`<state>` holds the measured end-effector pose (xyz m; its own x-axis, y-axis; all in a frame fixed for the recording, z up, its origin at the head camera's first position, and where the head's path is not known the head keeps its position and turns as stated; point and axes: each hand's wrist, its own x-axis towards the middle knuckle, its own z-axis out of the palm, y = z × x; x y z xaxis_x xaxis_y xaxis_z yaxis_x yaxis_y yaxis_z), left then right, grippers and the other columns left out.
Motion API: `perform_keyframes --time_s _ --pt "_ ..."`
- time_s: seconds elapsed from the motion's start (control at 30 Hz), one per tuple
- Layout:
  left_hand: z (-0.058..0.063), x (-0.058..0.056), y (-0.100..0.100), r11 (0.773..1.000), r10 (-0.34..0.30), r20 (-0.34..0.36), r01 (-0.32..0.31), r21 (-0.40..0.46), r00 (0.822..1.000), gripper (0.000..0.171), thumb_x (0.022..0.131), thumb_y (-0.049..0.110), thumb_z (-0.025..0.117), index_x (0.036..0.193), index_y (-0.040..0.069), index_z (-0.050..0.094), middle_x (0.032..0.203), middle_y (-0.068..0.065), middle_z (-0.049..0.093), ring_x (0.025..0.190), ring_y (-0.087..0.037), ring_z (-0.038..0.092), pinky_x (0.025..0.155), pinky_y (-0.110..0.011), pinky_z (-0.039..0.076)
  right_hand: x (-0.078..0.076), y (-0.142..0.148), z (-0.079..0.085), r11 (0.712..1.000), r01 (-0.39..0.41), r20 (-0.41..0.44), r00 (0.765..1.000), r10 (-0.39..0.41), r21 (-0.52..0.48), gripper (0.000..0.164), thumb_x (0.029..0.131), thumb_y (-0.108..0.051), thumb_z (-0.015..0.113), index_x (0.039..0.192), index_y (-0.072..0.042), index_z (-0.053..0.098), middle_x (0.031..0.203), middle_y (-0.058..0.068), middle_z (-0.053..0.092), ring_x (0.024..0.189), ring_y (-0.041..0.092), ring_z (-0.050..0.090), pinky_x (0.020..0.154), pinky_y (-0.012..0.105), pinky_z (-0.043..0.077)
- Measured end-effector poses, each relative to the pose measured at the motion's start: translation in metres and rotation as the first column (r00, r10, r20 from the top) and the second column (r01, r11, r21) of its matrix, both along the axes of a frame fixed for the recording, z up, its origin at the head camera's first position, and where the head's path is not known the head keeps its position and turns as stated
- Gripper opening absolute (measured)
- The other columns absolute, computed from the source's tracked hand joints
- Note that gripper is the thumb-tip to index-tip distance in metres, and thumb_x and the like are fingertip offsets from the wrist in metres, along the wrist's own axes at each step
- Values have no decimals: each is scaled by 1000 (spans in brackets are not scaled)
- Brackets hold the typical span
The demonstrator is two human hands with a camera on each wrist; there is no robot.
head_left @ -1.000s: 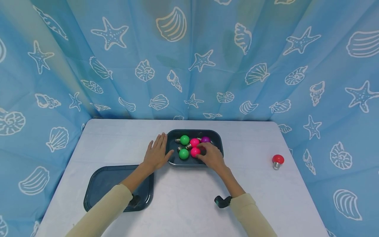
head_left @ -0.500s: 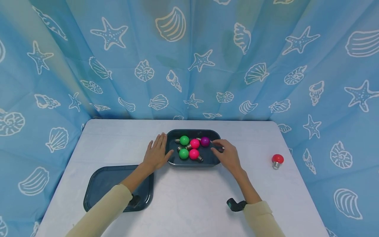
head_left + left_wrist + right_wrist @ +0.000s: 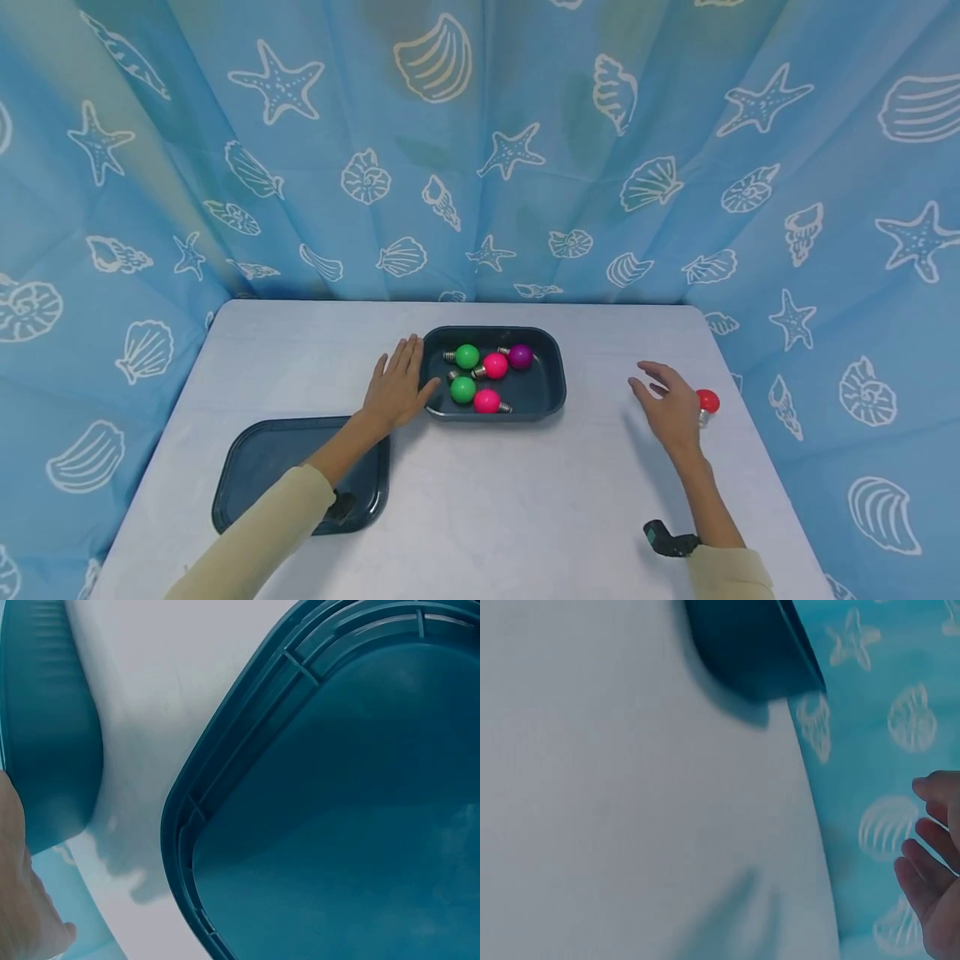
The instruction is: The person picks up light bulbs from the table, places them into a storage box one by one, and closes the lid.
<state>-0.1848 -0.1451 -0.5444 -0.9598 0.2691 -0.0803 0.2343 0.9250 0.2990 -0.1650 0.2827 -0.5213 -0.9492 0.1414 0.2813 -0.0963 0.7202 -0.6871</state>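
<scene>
Five bulbs [image 3: 495,366] are contained in a dark bin [image 3: 538,396], against whose left side the left hand [image 3: 393,390] is placed, fingers straight. The right hand [image 3: 672,408], empty, fingers loosely bent, is held above the table [image 3: 510,508] near a red bulb [image 3: 707,400].

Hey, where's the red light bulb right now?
In the head view, the red light bulb is near the right edge of the white tabletop, just right of the right hand, which partly hides it.
</scene>
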Motion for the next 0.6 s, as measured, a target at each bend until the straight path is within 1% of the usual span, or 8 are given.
perform_keyframes --time_s 0.07,0.17,0.33,0.47,0.53,0.6 --pt "0 0 0 1000 -2 -8 2 9 1000 80 106 48 41 158 -3 9 165 -19 9 151 -33 7 118 -55 10 2 14 -3 999 54 -6 999 -54 -6 33 94 -11 71 125 -1 66 129 16 64 123 32 58 96 48 49" --pt "0 0 0 1000 0 -11 0 7 1000 80 106 48 41 158 -3 9 165 -19 10 151 -33 7 118 -55 10 5 34 -7 990 141 7 990 -141 -16 35 96 -15 69 128 -1 65 134 18 60 127 36 54 100 52 46" --pt "1 1 1 1000 5 5 -5 -11 1000 80 106 49 40 159 -2 7 165 -17 7 152 -31 5 119 -53 9 9 61 -13 962 270 84 960 -266 -41 45 99 -26 64 139 -7 58 147 15 50 134 38 46 103 55 43" --pt "1 1 1 1000 7 0 -7 -14 1000 80 106 47 41 159 -2 8 165 -17 8 151 -32 7 119 -54 10 8 80 -24 946 318 107 945 -310 -62 48 99 -26 62 142 -8 55 151 12 47 139 36 41 108 55 36" --pt "1 1 1 1000 8 -3 -8 -17 1000 79 106 47 42 159 -2 8 165 -18 8 151 -32 7 118 -54 10 7 88 -30 939 338 120 937 -329 -65 48 100 -26 61 144 -9 53 153 11 44 143 32 35 112 54 30" --pt "2 1 1 1000 7 -4 -8 -22 1000 79 106 47 41 158 -2 8 165 -18 9 151 -32 7 118 -54 11 7 94 -36 931 359 141 927 -348 -63 50 100 -27 60 146 -10 51 155 10 41 145 31 31 114 54 27"
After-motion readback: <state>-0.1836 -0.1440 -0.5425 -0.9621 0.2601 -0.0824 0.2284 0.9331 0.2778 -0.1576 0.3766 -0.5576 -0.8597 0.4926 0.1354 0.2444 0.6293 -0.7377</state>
